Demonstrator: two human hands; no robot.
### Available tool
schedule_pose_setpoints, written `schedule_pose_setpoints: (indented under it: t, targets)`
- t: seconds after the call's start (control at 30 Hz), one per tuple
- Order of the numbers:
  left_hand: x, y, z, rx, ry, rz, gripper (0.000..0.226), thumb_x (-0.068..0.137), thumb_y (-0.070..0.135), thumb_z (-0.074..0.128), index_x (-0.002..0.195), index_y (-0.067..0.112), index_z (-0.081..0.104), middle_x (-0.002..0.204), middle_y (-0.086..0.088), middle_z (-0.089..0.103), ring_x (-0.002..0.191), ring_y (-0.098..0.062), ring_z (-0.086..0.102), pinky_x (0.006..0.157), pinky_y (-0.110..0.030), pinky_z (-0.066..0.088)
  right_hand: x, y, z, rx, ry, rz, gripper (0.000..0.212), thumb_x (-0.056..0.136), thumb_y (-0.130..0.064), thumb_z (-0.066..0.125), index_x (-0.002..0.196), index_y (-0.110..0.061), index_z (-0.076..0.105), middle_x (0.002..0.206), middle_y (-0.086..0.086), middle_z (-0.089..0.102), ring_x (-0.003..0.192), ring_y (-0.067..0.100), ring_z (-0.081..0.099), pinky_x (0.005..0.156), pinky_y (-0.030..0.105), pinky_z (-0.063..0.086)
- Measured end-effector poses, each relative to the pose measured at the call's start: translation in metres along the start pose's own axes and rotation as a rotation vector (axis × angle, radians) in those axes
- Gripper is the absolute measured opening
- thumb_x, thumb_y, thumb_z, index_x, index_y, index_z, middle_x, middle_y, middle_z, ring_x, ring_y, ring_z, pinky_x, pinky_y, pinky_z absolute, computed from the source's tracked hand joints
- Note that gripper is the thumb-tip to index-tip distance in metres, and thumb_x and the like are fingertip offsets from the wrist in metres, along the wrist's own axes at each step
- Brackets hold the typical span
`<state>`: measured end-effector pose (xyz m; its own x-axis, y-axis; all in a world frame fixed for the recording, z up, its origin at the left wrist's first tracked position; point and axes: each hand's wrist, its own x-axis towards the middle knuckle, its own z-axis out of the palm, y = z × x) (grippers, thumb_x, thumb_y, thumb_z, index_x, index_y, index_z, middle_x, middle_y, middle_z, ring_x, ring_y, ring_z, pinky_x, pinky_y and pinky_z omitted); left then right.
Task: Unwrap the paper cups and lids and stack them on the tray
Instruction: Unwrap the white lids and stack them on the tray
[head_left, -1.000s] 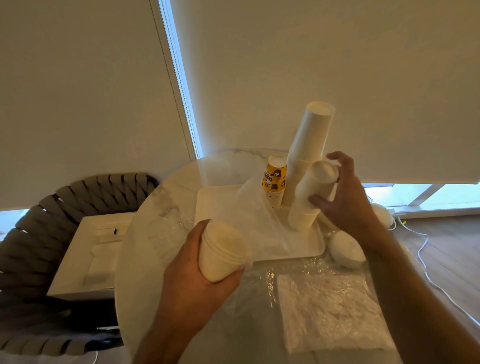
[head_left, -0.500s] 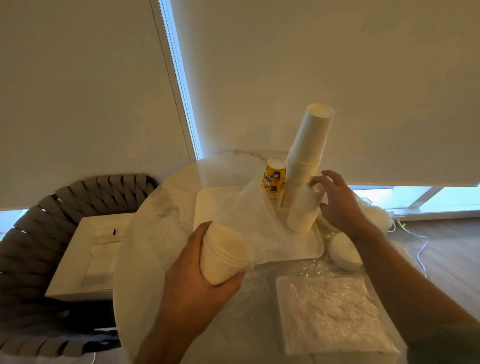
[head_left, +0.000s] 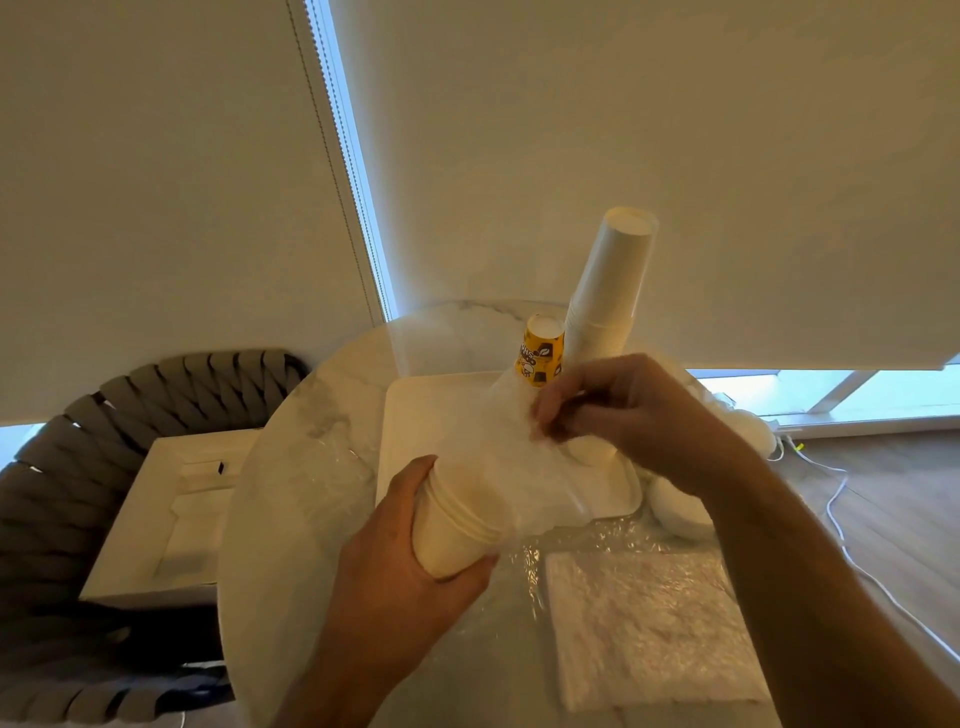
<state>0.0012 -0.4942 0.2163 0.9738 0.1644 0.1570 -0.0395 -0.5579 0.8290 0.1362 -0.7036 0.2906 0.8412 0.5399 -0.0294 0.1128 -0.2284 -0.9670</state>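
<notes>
cups (head_left: 457, 525) gripped in left hand (head_left: 410, 587) fingers | right hand (head_left: 639, 415) fingers pinch wrapper (head_left: 519, 457) above cups

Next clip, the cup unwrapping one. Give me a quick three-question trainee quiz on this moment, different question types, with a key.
1. True or false: the left hand grips a short stack of white cups.
2. What does the right hand pinch? A) the yellow printed cup B) the clear plastic wrap C) the cable on the floor
3. Fill in: the tall white cup stack stands on the ____.

Key
1. True.
2. B: its fingertips pinch the clear plastic wrap that trails off the held cups.
3. The tray, beside the yellow printed cup.
</notes>
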Motion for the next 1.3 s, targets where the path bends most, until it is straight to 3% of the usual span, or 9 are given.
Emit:
schedule_pose_setpoints:
  t: [0.1,0.17,0.3,0.4,0.5,0.6,0.77,0.93,1.3]
  targets:
    - [-0.001,-0.001,0.001,0.024,-0.02,0.006,0.084,0.057,0.052,0.087,0.118,0.071,0.033,0.114,0.039,0.053,0.099,0.008,0.057,0.082,-0.027,0.053,-0.003,0.001,0.019,-0.16,-0.276,0.034,0.023,0.092,0.009,0.063,0.103,-0.007,0.074,0.099,0.006,0.077,0.091,0.015,0.074,0.087,0.028,0.059]
    - [-0.001,0.0,0.001,0.033,-0.036,0.001,0.081,0.055,0.061,0.08,0.121,0.068,0.034,0.116,0.037,0.053,0.1,0.007,0.057,0.083,-0.029,0.054,-0.001,0.007,0.027,-0.181,-0.26,0.038,0.018,0.091,0.003,0.066,0.106,-0.006,0.07,0.102,0.003,0.075,0.092,0.017,0.074,0.086,0.032,0.06]
    - [-0.003,-0.003,-0.002,0.05,-0.035,0.022,0.085,0.058,0.052,0.088,0.119,0.071,0.032,0.115,0.039,0.052,0.103,0.01,0.054,0.081,-0.017,0.048,-0.002,0.012,0.028,0.013,-0.172,0.197,0.019,0.094,-0.004,0.067,0.107,-0.001,0.053,0.101,0.01,0.076,0.069,0.024,0.073,0.061,0.031,0.059]
    - [-0.004,-0.006,-0.004,0.057,-0.028,0.008,0.087,0.057,0.049,0.09,0.123,0.063,0.035,0.112,0.034,0.057,0.105,0.009,0.055,0.083,-0.018,0.048,-0.003,0.012,0.029,-0.116,-0.25,0.168,0.02,0.088,-0.008,0.075,0.105,-0.007,0.064,0.097,0.003,0.077,0.076,0.018,0.074,0.07,0.037,0.063]
    - [-0.004,-0.004,-0.004,0.05,-0.04,0.024,0.085,0.057,0.048,0.089,0.118,0.07,0.034,0.113,0.035,0.056,0.1,0.008,0.057,0.077,-0.016,0.047,-0.003,0.008,0.035,-0.133,-0.331,0.165,0.023,0.082,-0.005,0.08,0.104,-0.009,0.072,0.092,-0.013,0.072,0.069,0.001,0.069,0.061,0.016,0.054]
    - [-0.004,0.0,-0.005,0.032,-0.066,0.022,0.081,0.057,0.048,0.088,0.113,0.073,0.034,0.112,0.037,0.054,0.098,0.007,0.057,0.074,-0.02,0.05,-0.003,0.004,0.04,-0.176,-0.386,0.128,0.029,0.078,-0.013,0.084,0.1,-0.03,0.073,0.095,-0.025,0.068,0.087,-0.001,0.066,0.073,0.017,0.053]
    - [-0.004,0.003,-0.006,0.005,-0.071,-0.006,0.071,0.049,0.06,0.072,0.108,0.072,0.036,0.11,0.037,0.055,0.094,0.007,0.058,0.071,-0.023,0.052,-0.002,0.009,0.043,-0.182,-0.404,0.085,0.04,0.075,-0.01,0.087,0.111,-0.018,0.073,0.124,-0.007,0.064,0.115,0.009,0.061,0.102,0.029,0.052]
    - [-0.005,-0.001,-0.004,0.045,-0.089,0.012,0.079,0.057,0.044,0.088,0.112,0.068,0.037,0.11,0.035,0.055,0.094,0.005,0.058,0.074,-0.027,0.055,-0.002,0.01,0.047,-0.284,-0.423,0.07,0.053,0.076,-0.012,0.087,0.124,-0.013,0.066,0.127,-0.006,0.063,0.114,0.0,0.058,0.096,0.007,0.043]
    - [-0.002,0.004,-0.007,0.04,-0.095,0.038,0.077,0.058,0.04,0.087,0.109,0.07,0.038,0.109,0.034,0.056,0.094,0.003,0.059,0.072,-0.024,0.052,-0.003,0.008,0.044,-0.275,-0.375,-0.067,0.039,0.073,-0.014,0.09,0.108,-0.01,0.074,0.119,0.0,0.068,0.112,0.005,0.061,0.096,0.01,0.044]
